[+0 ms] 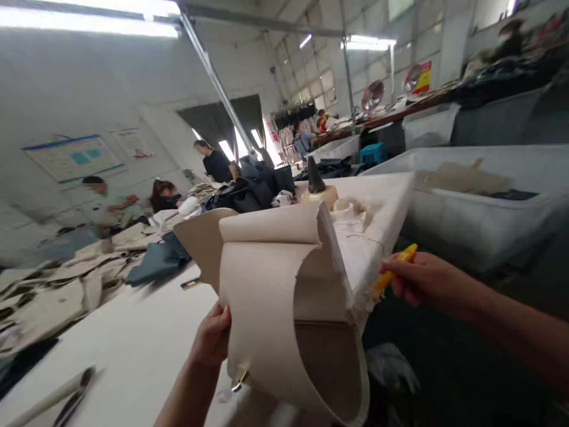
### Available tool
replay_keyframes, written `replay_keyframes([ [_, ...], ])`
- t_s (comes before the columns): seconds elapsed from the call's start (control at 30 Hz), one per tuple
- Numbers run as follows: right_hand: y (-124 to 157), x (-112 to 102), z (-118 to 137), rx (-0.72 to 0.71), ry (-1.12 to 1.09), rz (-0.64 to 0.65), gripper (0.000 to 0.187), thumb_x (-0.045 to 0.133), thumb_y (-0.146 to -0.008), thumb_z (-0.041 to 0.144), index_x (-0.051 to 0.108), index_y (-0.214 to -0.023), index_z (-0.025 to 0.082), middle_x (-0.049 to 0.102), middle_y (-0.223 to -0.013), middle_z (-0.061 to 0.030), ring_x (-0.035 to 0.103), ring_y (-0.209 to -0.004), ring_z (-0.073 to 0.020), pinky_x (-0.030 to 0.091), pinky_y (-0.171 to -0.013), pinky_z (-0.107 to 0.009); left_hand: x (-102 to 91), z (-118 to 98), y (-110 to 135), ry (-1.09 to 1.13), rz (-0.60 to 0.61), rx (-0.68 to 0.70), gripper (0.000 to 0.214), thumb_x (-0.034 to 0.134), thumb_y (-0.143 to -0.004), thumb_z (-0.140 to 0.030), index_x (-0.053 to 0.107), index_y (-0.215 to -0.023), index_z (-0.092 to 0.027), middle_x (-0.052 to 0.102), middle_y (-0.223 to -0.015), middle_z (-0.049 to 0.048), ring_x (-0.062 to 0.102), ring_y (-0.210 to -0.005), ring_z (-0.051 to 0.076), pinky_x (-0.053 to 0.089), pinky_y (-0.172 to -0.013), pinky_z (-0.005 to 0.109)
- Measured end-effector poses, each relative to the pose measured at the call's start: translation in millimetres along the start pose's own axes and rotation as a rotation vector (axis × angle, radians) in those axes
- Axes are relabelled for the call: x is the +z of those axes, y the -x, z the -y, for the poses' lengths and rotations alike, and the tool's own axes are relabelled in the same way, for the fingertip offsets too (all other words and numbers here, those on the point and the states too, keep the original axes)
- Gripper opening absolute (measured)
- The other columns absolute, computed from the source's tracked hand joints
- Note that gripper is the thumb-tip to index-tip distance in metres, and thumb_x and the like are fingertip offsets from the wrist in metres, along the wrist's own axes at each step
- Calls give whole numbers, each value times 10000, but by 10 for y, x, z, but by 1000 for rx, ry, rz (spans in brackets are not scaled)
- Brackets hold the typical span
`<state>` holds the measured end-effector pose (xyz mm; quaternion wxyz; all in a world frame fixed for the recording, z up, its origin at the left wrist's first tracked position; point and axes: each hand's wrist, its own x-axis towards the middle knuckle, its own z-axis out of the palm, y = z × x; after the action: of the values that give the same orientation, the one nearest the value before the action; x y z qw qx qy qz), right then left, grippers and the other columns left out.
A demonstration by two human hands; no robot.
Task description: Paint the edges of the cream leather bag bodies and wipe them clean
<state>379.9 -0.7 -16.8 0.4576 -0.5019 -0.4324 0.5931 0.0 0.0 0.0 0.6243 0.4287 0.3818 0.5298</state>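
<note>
My left hand [212, 335] grips the left edge of a beige handbag [262, 296], thumb on its outer face. The bag is tilted, its open side toward the right, showing a darker inside. A small gold metal clasp [240, 378] sits low on the bag. Out to the right, my right hand [418, 279] is closed around a slim yellow tool [395, 270], apart from the bag; its exact kind I cannot make out.
A white table [128, 350] carries beige pieces [57, 296] and dark bags [249, 193]. Behind my bag stands a dark thread cone [315, 177] beside rolls of tape [349, 210]. A large white bin [471, 219] is at right. Several people work farther back.
</note>
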Motion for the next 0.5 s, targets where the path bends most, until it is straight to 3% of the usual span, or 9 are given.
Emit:
replay_keyframes([
  [0.13,-30,19,-54,39,64,48,406,688,-637,538,583,-654,147,576,-463,-30,442,-333,-75,344,-318,-165,84,50,-45,11,-29,-30,315,868,-496,-189,722,-774,-177,730,-660,14,667,-490,172,569,-521,211],
  [0.27,-2,35,-95,59,142,76,424,676,-637,571,563,-628,163,587,-462,-34,465,-332,-87,356,-316,-166,51,141,-94,35,-36,-51,307,852,-543,-194,710,-815,-188,723,-656,1,700,-611,195,591,-700,274],
  [0.5,46,40,-184,17,152,102,440,663,-676,599,583,-655,167,582,-446,-18,477,-324,-101,389,-318,-175,-64,371,-196,105,9,-38,170,792,-650,-221,659,-753,-193,681,-619,-24,687,-645,171,470,-994,442],
])
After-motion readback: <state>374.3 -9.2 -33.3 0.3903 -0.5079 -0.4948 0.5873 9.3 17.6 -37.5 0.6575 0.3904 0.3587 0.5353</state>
